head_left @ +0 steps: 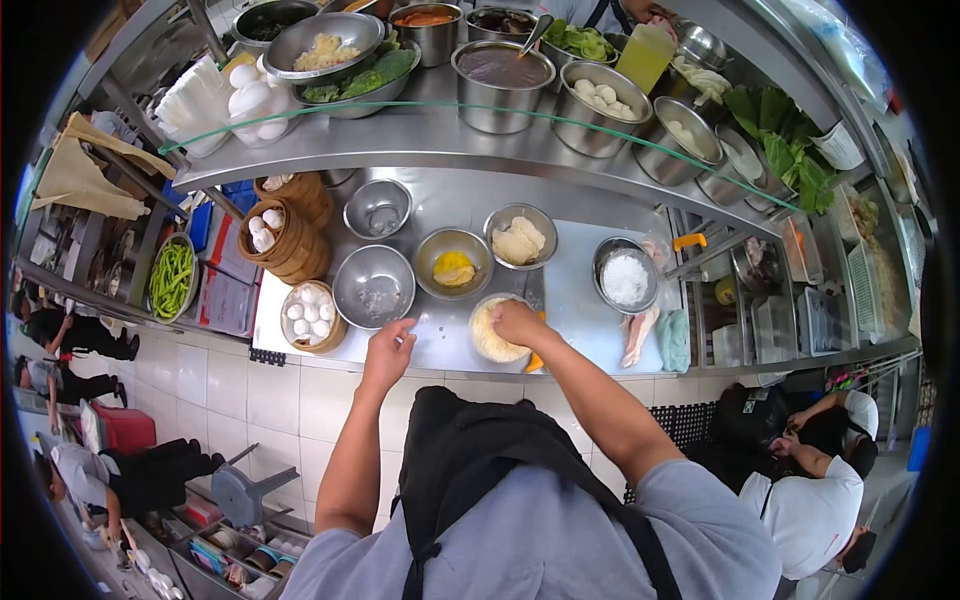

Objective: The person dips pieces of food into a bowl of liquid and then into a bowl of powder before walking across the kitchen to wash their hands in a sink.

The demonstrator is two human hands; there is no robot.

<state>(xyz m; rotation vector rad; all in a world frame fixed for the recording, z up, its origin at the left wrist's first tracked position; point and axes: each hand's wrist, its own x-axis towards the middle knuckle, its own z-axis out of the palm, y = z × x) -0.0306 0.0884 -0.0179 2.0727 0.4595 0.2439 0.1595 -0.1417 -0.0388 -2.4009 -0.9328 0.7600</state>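
The person's right hand [515,323] reaches down into a bowl of pale yellow crumbs [485,335] near the front edge of the tabletop [455,196]. Its fingertips are hidden, so whether they grip anything cannot be told. The left hand [388,352] hovers at the bowl's 9 o'clock, loosely open, fingers slightly bent, just below a steel bowl with white residue [374,286].

Taking the crumb bowl as the clock's centre, a bowl of yellow egg [454,267] sits near it at 11 o'clock, and a bowl of pale, lumpy food [519,240] stands at 12. A bowl of white powder [626,279] is at 2 o'clock, on a pale cutting board [578,255]. At 3 lie a piece of raw meat [636,338] and, beyond it, a teal cloth [674,342]. An orange handle [534,362] shows beside the right wrist at 4 to 5 o'clock. Well apart at 9 is a bamboo steamer [311,316] of white, rounded pieces.
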